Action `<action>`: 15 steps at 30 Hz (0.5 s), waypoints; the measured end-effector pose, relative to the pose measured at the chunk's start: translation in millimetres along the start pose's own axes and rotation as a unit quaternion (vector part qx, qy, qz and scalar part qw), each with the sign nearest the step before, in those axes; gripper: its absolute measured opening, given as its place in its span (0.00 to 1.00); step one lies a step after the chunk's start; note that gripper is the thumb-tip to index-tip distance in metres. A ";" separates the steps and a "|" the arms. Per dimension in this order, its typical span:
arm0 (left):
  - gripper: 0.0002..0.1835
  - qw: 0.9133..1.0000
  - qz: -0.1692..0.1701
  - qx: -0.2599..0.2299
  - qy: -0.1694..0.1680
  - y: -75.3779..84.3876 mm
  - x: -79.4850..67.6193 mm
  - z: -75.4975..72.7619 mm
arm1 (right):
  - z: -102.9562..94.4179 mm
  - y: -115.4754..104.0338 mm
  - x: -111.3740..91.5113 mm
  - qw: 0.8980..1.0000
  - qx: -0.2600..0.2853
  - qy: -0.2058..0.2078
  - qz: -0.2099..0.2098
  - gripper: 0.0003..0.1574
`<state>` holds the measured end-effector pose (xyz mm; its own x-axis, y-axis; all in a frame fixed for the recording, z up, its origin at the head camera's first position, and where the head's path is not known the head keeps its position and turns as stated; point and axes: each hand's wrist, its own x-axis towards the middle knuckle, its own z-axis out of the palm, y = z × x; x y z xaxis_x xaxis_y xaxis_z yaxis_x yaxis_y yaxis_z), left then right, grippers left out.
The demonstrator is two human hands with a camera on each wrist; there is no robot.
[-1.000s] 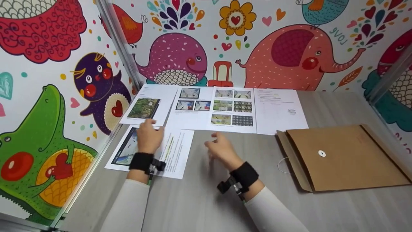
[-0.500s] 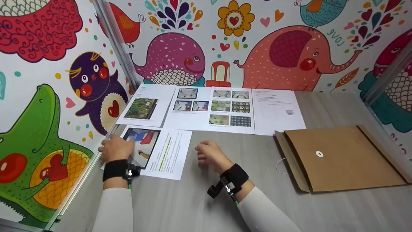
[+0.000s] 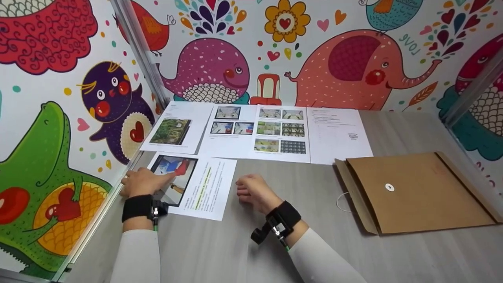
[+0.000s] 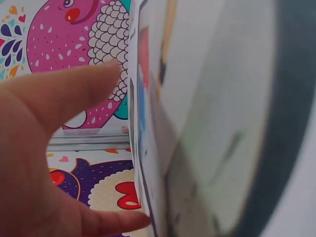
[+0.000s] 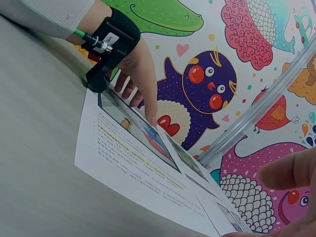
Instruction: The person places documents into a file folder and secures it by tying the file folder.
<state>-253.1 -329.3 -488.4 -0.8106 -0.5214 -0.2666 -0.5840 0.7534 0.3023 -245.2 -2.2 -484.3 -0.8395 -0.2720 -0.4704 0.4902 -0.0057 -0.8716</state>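
Observation:
My left hand (image 3: 143, 182) lies at the left edge of a printed sheet (image 3: 214, 192) with a photo and yellow-highlighted text, its thumb stretched over the photo. From the left wrist, one fingertip (image 4: 136, 220) shows right at the paper's surface, the thumb held apart from the other fingers. The right wrist view catches the left hand (image 5: 140, 74) from the side, fingers reaching down to the sheet, which lies flat. Right of this sheet, my right hand (image 3: 257, 192) hovers near the table with loosely curled fingers and nothing in them.
Behind it, several printed sheets lie in a row: one with a garden photo (image 3: 198, 133), ones with small pictures (image 3: 235, 147), and a text page (image 3: 334, 141) at the right. A brown string-tie envelope (image 3: 424, 196) lies on the right. Patterned walls and a metal rail (image 3: 98, 220) border the table.
The left hand has moved left and toward me, from above the photo to the sheet's left edge. The right hand has shifted slightly left and lower. The sheet has barely moved.

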 end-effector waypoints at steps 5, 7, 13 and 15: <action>0.73 1.000 0.017 -0.008 -0.002 -0.1 -1.7 0.5 | 3.2 -0.2 -1.0 1.000 -0.003 0.005 0.001 0.27; 0.71 1.000 0.021 -0.014 -0.004 -0.1 -2.4 0.2 | 5.2 -0.3 -1.6 1.000 -0.005 0.009 0.001 0.25; 0.62 0.999 0.030 -0.030 -0.018 3.3 -4.0 1.5 | 9.5 -0.3 -2.6 1.000 -0.004 0.010 0.004 0.16; 0.61 0.999 0.033 -0.027 -0.019 5.6 -4.7 2.5 | 9.7 -0.5 -2.6 1.000 -0.002 0.012 0.005 0.15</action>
<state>-252.4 -321.6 -487.7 -0.8459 -0.4552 -0.2780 -0.5316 0.7624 0.3690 -241.0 -10.8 -481.3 -0.8397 -0.2489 -0.4826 0.4982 0.0003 -0.8670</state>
